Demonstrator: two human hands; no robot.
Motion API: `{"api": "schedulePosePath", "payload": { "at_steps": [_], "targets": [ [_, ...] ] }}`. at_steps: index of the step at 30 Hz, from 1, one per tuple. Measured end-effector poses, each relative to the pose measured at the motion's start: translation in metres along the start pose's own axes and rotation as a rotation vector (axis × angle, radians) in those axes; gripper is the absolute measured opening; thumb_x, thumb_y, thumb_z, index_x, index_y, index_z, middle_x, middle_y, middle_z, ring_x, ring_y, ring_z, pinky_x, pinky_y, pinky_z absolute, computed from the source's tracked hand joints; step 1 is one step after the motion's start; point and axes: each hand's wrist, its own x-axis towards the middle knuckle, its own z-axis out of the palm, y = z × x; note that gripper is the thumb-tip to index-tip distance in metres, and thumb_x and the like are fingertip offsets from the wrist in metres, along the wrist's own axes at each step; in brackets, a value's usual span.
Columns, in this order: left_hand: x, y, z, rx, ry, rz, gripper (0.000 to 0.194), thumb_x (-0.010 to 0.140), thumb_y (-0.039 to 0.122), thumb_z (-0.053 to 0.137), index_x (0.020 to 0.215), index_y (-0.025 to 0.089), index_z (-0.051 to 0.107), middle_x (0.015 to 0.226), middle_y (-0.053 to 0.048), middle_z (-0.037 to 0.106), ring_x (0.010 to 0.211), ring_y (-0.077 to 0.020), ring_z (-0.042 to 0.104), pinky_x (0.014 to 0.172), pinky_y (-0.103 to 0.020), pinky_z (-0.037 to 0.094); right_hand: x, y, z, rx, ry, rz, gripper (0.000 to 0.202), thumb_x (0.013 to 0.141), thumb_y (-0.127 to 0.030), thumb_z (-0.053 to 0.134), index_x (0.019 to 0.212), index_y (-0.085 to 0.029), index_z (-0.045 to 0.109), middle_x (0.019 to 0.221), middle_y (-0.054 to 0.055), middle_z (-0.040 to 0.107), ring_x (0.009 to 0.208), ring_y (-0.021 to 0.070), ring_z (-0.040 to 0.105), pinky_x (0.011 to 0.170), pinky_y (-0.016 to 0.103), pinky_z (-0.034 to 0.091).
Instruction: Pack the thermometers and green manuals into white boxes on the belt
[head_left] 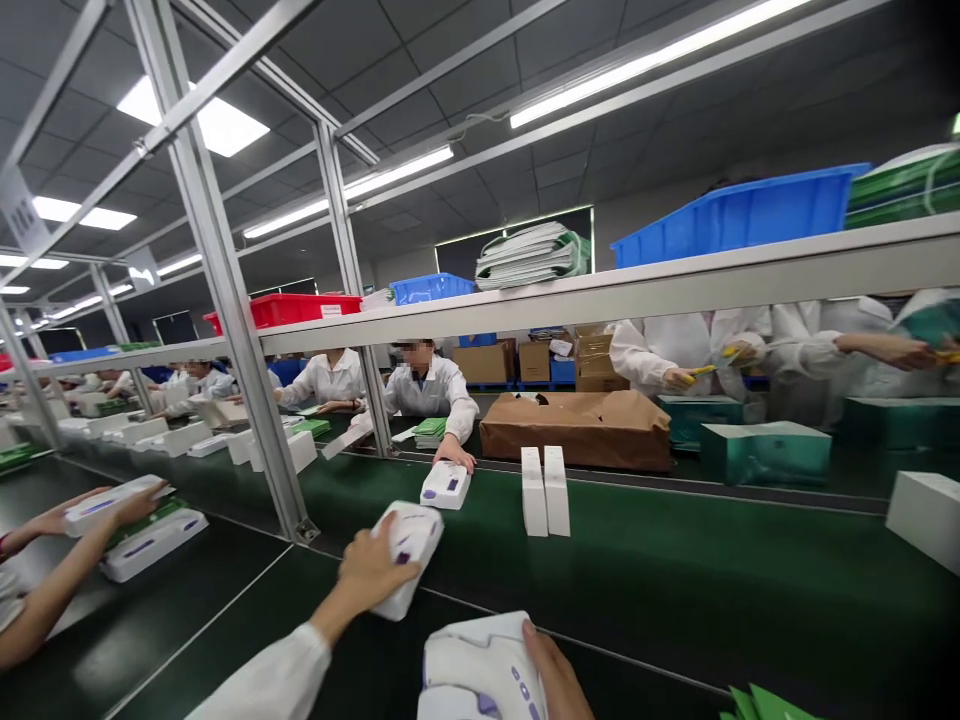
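My left hand (pixel 366 572) reaches out over the green belt, its fingers wrapped round a white packing tray (pixel 418 545) with purple marks. Nearer to me, my right hand (pixel 556 672) grips the side of another white tray (pixel 480 665), in which a white device with purple buttons seems to lie. This tray is cut off by the bottom edge. Just beyond the left tray, a co-worker's hand (pixel 454 452) rests on a similar white tray (pixel 445 486) on the belt. Two narrow white boxes (pixel 533 492) stand upright to the right.
Metal posts (pixel 240 300) rise at the left, and a shelf (pixel 570 305) with blue bins (pixel 742 218) crosses above the belt (pixel 645 540). A brown carton (pixel 574 430) and teal boxes (pixel 765 452) stand beyond. Green packets (pixel 772 703) lie at the bottom right. Another person's arms (pixel 64 590) work at left.
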Motion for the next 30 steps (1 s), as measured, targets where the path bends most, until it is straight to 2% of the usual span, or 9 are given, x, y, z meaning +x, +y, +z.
{"api": "schedulePosePath", "payload": {
  "at_steps": [2, 4, 7, 10, 13, 16, 19, 23, 30],
  "targets": [
    [-0.022, -0.049, -0.001, 0.041, -0.044, -0.050, 0.093, 0.067, 0.051, 0.055, 0.146, 0.019, 0.018, 0.123, -0.021, 0.045, 0.116, -0.0426, 0.046, 0.096, -0.047, 0.031, -0.002, -0.016, 0.001, 0.032, -0.043, 0.181, 0.068, 0.059, -0.070, 0.069, 0.103, -0.018, 0.068, 0.133, 0.013, 0.052, 0.132, 0.0351, 0.035, 0.109, 0.041, 0.027],
    [-0.035, -0.090, 0.004, 0.062, -0.124, -0.093, 0.095, 0.068, 0.055, 0.051, 0.146, 0.014, 0.016, 0.118, -0.023, 0.050, 0.110, -0.0415, 0.052, 0.095, -0.046, 0.034, -0.004, -0.026, 0.003, 0.066, -0.083, 0.220, 0.065, 0.060, -0.071, 0.068, 0.097, -0.017, 0.068, 0.124, 0.012, 0.059, 0.129, 0.0349, 0.038, 0.105, 0.039, 0.032],
    [-0.038, -0.117, 0.008, 0.025, -0.152, -0.156, 0.105, 0.064, 0.072, 0.046, 0.147, 0.018, 0.013, 0.132, -0.024, 0.043, 0.120, -0.0432, 0.047, 0.099, -0.048, 0.031, -0.007, -0.030, 0.004, 0.105, -0.059, 0.183, 0.060, 0.055, -0.068, 0.073, 0.090, -0.019, 0.069, 0.112, 0.010, 0.066, 0.125, 0.0343, 0.042, 0.101, 0.037, 0.035],
    [-0.039, -0.096, 0.004, -0.004, 0.058, -0.139, 0.106, 0.058, 0.078, 0.048, 0.143, 0.019, 0.027, 0.141, -0.023, 0.037, 0.130, -0.0468, 0.034, 0.102, -0.055, 0.026, -0.005, -0.028, 0.001, 0.133, -0.013, 0.210, 0.059, 0.054, -0.066, 0.074, 0.088, -0.018, 0.069, 0.111, 0.010, 0.066, 0.124, 0.0333, 0.044, 0.099, 0.035, 0.037],
    [-0.048, -0.048, 0.007, -0.428, 0.172, 0.054, 0.086, 0.068, 0.072, 0.047, 0.136, 0.020, 0.035, 0.136, -0.015, 0.046, 0.126, -0.0358, 0.043, 0.104, -0.046, 0.033, -0.002, -0.029, -0.003, 0.156, -0.023, 0.193, 0.056, 0.055, -0.064, 0.075, 0.086, -0.018, 0.069, 0.109, 0.010, 0.066, 0.121, 0.0333, 0.047, 0.095, 0.033, 0.040],
    [-0.058, -0.007, 0.032, -1.070, -0.034, 0.116, 0.070, 0.070, 0.063, 0.059, 0.124, 0.019, 0.046, 0.126, -0.013, 0.057, 0.119, -0.0292, 0.052, 0.099, -0.038, 0.042, 0.000, -0.033, -0.004, 0.165, -0.002, 0.182, 0.057, 0.053, -0.065, 0.075, 0.084, -0.018, 0.068, 0.105, 0.009, 0.068, 0.115, 0.0334, 0.051, 0.093, 0.034, 0.041],
    [-0.063, 0.011, 0.070, -1.539, -0.253, -0.003, 0.056, 0.076, 0.055, 0.059, 0.117, 0.018, 0.053, 0.116, -0.014, 0.064, 0.110, -0.0278, 0.059, 0.094, -0.038, 0.047, -0.001, -0.037, -0.002, 0.169, -0.011, 0.177, 0.060, 0.053, -0.070, 0.072, 0.083, -0.018, 0.068, 0.097, 0.009, 0.069, 0.108, 0.0331, 0.055, 0.090, 0.035, 0.043],
    [-0.065, 0.012, 0.100, -1.622, -0.291, -0.056, 0.042, 0.079, 0.048, 0.060, 0.107, 0.017, 0.060, 0.105, -0.012, 0.069, 0.103, -0.0256, 0.062, 0.089, -0.035, 0.048, -0.001, -0.032, -0.001, 0.146, -0.027, 0.155, 0.062, 0.056, -0.073, 0.068, 0.084, -0.018, 0.068, 0.092, 0.008, 0.070, 0.102, 0.0320, 0.058, 0.085, 0.035, 0.044],
    [-0.071, 0.012, 0.095, -1.603, -0.310, -0.015, 0.034, 0.080, 0.047, 0.062, 0.096, 0.018, 0.066, 0.097, -0.007, 0.068, 0.094, -0.0215, 0.062, 0.082, -0.030, 0.048, -0.001, -0.026, -0.003, 0.122, -0.058, 0.191, 0.068, 0.062, -0.076, 0.061, 0.096, -0.018, 0.066, 0.102, 0.008, 0.068, 0.104, 0.0315, 0.058, 0.087, 0.035, 0.043]
  ]
}}
